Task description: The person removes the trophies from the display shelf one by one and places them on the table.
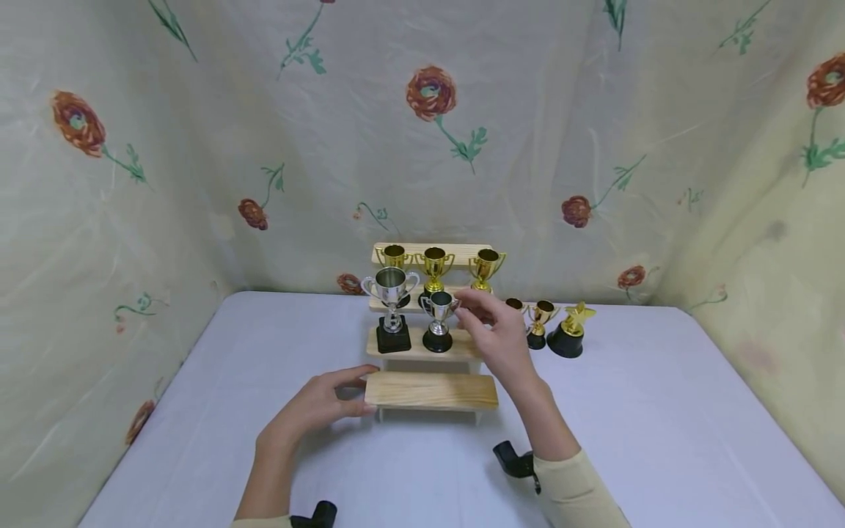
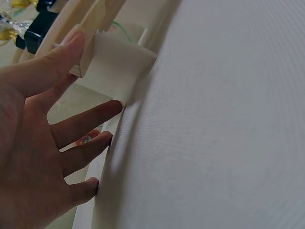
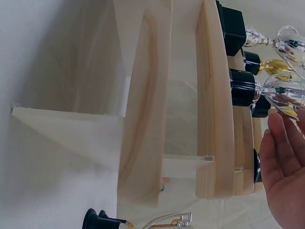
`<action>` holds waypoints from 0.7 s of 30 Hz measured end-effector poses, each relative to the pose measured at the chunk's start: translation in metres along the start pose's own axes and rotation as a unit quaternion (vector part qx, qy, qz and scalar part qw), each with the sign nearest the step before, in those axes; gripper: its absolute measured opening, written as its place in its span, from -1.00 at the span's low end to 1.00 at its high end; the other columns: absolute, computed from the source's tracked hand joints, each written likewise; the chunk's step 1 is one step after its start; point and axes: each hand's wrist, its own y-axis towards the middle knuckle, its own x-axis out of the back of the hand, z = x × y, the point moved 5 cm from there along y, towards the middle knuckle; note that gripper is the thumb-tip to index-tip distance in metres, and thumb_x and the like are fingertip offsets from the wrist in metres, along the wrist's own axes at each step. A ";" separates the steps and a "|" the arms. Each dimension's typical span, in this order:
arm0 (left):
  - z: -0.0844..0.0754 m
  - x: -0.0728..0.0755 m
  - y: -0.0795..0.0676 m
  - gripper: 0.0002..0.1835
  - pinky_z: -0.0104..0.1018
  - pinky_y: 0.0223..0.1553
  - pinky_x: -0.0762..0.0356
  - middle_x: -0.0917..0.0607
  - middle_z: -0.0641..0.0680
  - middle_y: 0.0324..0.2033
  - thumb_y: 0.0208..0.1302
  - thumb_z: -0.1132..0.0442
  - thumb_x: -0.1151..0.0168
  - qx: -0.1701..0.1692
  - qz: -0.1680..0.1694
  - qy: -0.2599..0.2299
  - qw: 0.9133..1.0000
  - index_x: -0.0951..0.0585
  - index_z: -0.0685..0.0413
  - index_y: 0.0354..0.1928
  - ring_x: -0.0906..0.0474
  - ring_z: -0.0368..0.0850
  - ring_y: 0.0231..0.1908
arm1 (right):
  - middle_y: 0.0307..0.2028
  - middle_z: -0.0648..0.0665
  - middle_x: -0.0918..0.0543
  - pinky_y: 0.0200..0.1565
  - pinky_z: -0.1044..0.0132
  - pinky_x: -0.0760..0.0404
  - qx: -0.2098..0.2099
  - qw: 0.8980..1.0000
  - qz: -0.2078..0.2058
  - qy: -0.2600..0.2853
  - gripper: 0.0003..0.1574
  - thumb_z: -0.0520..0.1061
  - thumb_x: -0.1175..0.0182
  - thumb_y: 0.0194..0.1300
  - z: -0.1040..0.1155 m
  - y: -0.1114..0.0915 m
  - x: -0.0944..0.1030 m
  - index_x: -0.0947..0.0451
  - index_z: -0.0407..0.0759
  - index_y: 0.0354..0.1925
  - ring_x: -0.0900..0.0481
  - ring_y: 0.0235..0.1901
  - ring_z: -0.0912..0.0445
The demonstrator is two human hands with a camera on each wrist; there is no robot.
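Observation:
A small silver trophy cup (image 1: pixel 439 309) on a black base stands upright on the middle tier of the wooden stepped stand (image 1: pixel 431 394). My right hand (image 1: pixel 505 341) pinches its right-hand handle; the fingertips also show at the cup in the right wrist view. To its left on the same tier is a larger silver trophy (image 1: pixel 392 286) with a square black base. My left hand (image 1: pixel 320 400) holds the left end of the lowest tier between thumb and forefinger. Its other fingers spread loosely beneath in the left wrist view.
Gold trophy cups (image 1: pixel 434 264) stand in a row on a higher tier. Right of the stand, on the white table (image 1: pixel 634 411), are small gold-coloured cups (image 1: pixel 543 314) and a gold star trophy (image 1: pixel 573 326). Flowered curtain (image 1: pixel 429 147) surrounds the table's back and sides.

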 end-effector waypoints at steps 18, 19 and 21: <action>0.000 0.000 0.000 -0.32 0.39 0.32 -0.21 -0.71 -0.08 0.09 -0.01 -0.13 -0.50 -0.003 -0.001 0.001 1.000 -0.53 -0.60 0.24 -0.40 0.09 0.35 | -0.31 -0.13 -0.75 -0.34 0.47 -0.61 0.050 0.998 -0.036 0.002 -0.87 -0.19 -0.29 0.33 -0.033 0.002 -0.002 -0.68 -0.15 -0.15 -0.68 -0.40 0.11; 0.000 0.000 0.000 -0.32 0.39 0.32 -0.21 -0.71 -0.08 0.09 -0.01 -0.13 -0.50 -0.003 -0.001 0.000 1.000 -0.53 -0.61 0.24 -0.40 0.09 0.35 | -0.32 -0.14 -0.75 -0.35 0.48 -0.61 0.052 0.998 -0.039 0.002 -0.87 -0.19 -0.29 0.33 -0.033 0.002 -0.001 -0.68 -0.16 -0.15 -0.68 -0.40 0.11; 0.000 0.000 0.000 -0.32 0.38 0.32 -0.23 -0.71 -0.08 0.09 -0.01 -0.14 -0.50 -0.004 -0.002 0.000 1.000 -0.53 -0.61 0.24 -0.41 0.09 0.35 | -0.33 -0.14 -0.74 -0.35 0.48 -0.60 0.053 0.998 -0.046 0.003 -0.88 -0.20 -0.28 0.34 -0.033 0.002 0.001 -0.67 -0.18 -0.15 -0.69 -0.40 0.08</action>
